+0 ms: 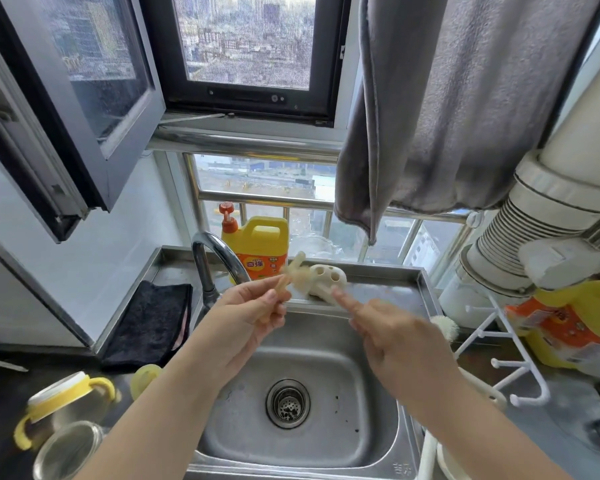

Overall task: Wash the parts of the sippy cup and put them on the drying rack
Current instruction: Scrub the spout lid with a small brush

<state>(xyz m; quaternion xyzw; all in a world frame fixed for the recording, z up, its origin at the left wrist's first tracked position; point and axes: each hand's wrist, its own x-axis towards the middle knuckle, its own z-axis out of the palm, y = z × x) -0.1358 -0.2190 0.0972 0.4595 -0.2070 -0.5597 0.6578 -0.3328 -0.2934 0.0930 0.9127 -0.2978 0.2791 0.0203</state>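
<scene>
**While both hands work above the sink, a straw part sits pinched in the left**

While the frame blurs around the fingers, the left hand (246,313) is raised at centre frame over the stainless steel sink basin (326,382), its thumb and fingers pinching a pale, translucent silicone straw piece (290,275) whose upper end pokes up toward the window. The right hand (392,344) is just right of it, forefinger stretched out toward the straw piece and the other fingers loosely curled; motion blur hides whether that hand grips anything, so I cannot tell.

At lower left of the frame, on the dark counter, stands the steel sippy cup body with yellow handles and a white rim (63,407), with a round clear-and-metal lid (68,448) just below it and a small yellow cap (146,375) near the sink edge. A white wire drying rack with pegs (499,351) stands at right, well apart from the cup body.

Behind the hands, the curved chrome tap (215,265) rises at the sink's back edge, beside a yellow dish-soap jug with an orange pump (257,244). A white ceramic holder with holes (326,278) rests on the steel ledge. A black cloth (149,323) lies left of the tap, and a grey towel (465,98) hangs at upper right.
</scene>
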